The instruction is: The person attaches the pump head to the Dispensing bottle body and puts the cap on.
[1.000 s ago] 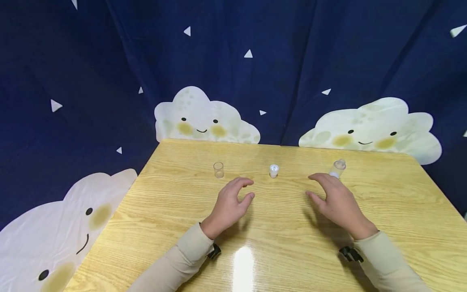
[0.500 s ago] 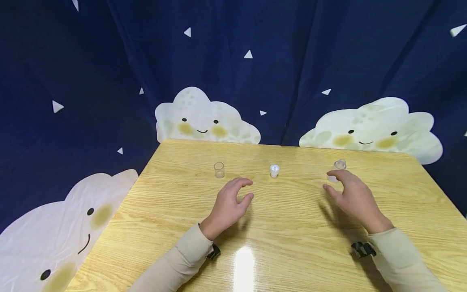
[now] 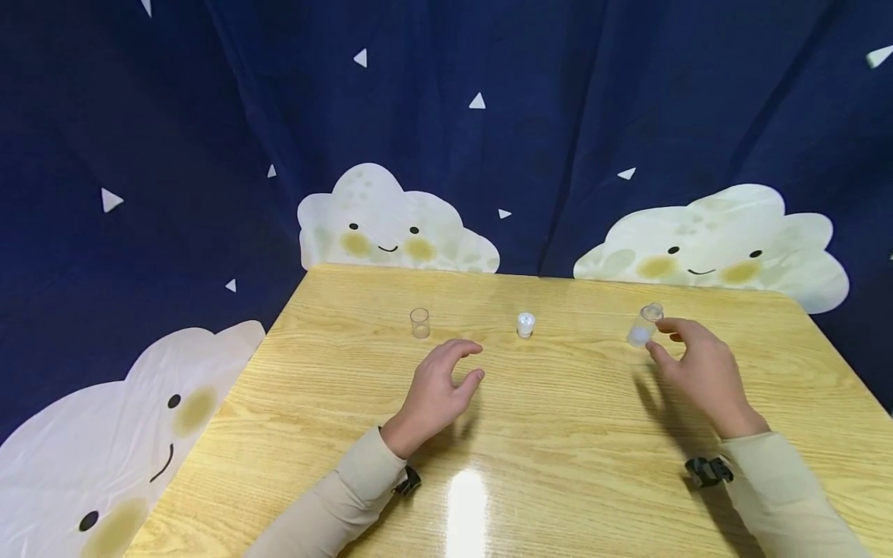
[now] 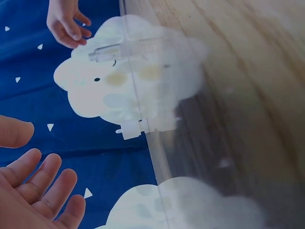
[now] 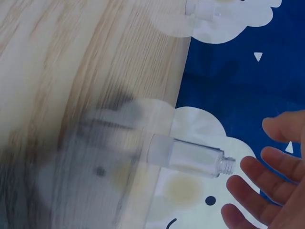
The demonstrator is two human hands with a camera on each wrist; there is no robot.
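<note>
A small clear bottle (image 3: pixel 640 332) with a frosted base stands upright at the right; the right wrist view shows its threaded, uncapped neck (image 5: pixel 227 165). My right hand (image 3: pixel 705 378) is just right of it, thumb and fingers spread and loosely bent. In the right wrist view a gap shows between the fingertips and the bottle. My left hand (image 3: pixel 434 394) hovers over the table on the left, fingers loosely bent around nothing. Beyond it a clear open cylinder (image 3: pixel 420 324), like a bottle cap, stands upright. Between the hands, farther back, sits a small white fitting (image 3: pixel 526 325).
The wooden table (image 3: pixel 530 434) is glossy and reflects the light. Its back edge meets a dark blue curtain (image 3: pixel 432 93) printed with clouds and white triangles. The three small items stand in a loose row toward the back.
My right hand has moved to the right, from in front of the bottle to its right side, so more of the bottle shows. My left hand and the standing items stay in place.
</note>
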